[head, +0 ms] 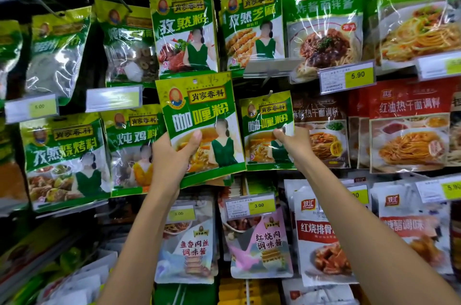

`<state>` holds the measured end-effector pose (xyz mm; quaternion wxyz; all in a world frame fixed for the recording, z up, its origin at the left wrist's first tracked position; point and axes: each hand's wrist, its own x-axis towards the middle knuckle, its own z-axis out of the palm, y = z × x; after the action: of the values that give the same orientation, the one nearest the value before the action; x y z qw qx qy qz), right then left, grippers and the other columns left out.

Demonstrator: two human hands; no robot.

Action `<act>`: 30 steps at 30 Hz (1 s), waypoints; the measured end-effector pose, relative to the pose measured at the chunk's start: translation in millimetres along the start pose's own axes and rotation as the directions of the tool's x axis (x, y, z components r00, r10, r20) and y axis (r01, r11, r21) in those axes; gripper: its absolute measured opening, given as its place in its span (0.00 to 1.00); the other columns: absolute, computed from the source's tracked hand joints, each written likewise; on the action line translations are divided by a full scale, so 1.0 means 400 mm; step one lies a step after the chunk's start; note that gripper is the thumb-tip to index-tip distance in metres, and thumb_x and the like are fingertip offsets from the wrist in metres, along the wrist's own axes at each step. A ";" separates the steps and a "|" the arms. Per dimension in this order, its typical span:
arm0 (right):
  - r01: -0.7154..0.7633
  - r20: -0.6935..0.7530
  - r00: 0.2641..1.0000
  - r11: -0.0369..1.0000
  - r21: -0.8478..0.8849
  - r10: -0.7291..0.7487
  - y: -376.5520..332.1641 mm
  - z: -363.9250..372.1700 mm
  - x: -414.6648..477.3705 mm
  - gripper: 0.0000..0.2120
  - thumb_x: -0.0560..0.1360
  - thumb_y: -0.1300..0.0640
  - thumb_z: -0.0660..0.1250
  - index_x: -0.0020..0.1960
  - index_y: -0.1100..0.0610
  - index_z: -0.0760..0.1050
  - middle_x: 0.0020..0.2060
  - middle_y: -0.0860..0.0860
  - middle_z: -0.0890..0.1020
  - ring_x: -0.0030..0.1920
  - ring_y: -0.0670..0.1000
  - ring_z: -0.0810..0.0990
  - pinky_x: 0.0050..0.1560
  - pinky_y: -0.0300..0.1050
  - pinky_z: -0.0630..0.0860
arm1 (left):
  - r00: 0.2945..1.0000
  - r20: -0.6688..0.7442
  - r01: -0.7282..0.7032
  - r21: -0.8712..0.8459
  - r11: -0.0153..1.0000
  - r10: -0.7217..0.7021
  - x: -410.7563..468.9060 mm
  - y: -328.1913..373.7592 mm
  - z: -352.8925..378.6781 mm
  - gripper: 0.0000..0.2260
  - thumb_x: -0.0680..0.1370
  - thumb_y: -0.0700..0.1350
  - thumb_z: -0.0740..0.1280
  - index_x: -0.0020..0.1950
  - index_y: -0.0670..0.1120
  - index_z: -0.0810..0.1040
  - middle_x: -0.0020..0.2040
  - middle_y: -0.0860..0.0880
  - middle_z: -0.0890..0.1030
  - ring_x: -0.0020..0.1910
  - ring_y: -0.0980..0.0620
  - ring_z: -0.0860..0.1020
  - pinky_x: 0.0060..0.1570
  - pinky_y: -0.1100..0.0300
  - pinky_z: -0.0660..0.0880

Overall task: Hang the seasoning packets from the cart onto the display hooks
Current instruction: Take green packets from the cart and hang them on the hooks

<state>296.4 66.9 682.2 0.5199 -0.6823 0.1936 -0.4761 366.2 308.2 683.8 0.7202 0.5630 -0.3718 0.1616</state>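
A shop wall of seasoning packets on metal hooks fills the view, row over row, with yellow price tags (pixel 348 77) between them. Green grill-spice packets (pixel 64 155) hang at the far left. The left hand (pixel 172 155) grips a green curry packet (pixel 199 115) by its lower half, thumb across the front, holding it upright before the display. Just right of it, a matching hung packet (pixel 268 117) dangles from a hook (pixel 269 95). The right hand (pixel 290 141) pinches its right side, thumb on the front. Red noodle-sauce packets (pixel 409 127) hang farther right.
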 end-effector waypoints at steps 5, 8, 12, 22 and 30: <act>0.041 0.118 0.992 0.999 -0.031 -0.037 0.024 -0.022 -0.003 0.11 0.77 0.52 0.67 0.57 0.56 0.75 0.50 0.49 0.79 0.54 0.52 0.76 0.51 0.46 0.71 | 1.000 0.021 0.010 -0.021 1.000 -0.009 -0.011 -0.002 -0.005 0.06 0.72 0.48 0.72 0.47 0.53 0.79 0.44 0.53 0.85 0.48 0.50 0.82 0.48 0.52 0.78; 0.097 -0.033 0.994 0.975 -0.200 -0.105 0.029 -0.051 -0.036 0.21 0.77 0.51 0.69 0.64 0.62 0.72 0.55 0.53 0.79 0.58 0.54 0.77 0.54 0.45 0.73 | 0.999 0.036 0.026 -0.043 0.999 -0.024 -0.027 -0.006 0.000 0.12 0.69 0.52 0.72 0.50 0.50 0.80 0.46 0.50 0.85 0.51 0.46 0.82 0.50 0.49 0.79; 0.233 -0.111 0.965 0.971 -0.054 -0.238 0.004 -0.079 -0.130 0.12 0.79 0.53 0.65 0.59 0.57 0.75 0.49 0.48 0.80 0.52 0.49 0.79 0.49 0.38 0.77 | 0.992 0.115 0.066 -0.071 0.995 -0.058 -0.055 -0.019 0.032 0.20 0.66 0.57 0.72 0.54 0.48 0.79 0.45 0.54 0.85 0.44 0.56 0.82 0.42 0.60 0.78; 0.091 0.216 0.966 0.967 0.239 -0.145 -0.056 -0.072 -0.225 0.15 0.77 0.52 0.66 0.46 0.65 0.78 0.42 0.61 0.82 0.43 0.53 0.81 0.49 0.52 0.79 | 0.962 0.265 0.076 -0.012 0.997 -0.070 -0.116 -0.005 0.162 0.09 0.71 0.54 0.70 0.48 0.52 0.78 0.39 0.57 0.83 0.37 0.61 0.81 0.34 0.69 0.75; 0.049 0.160 0.983 0.964 0.262 -0.094 -0.028 -0.092 -0.189 0.12 0.78 0.55 0.66 0.38 0.58 0.76 0.38 0.52 0.82 0.42 0.46 0.80 0.49 0.39 0.74 | 0.727 -0.083 -0.444 0.700 0.559 0.681 0.026 0.058 0.106 0.11 0.80 0.43 0.62 0.59 0.40 0.75 0.50 0.43 0.78 0.50 0.47 0.73 0.49 0.55 0.71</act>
<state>226.7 109.3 658.5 0.6008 -0.6541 0.0604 -0.4555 343.1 274.2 710.9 0.4451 0.5819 -0.3241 0.5986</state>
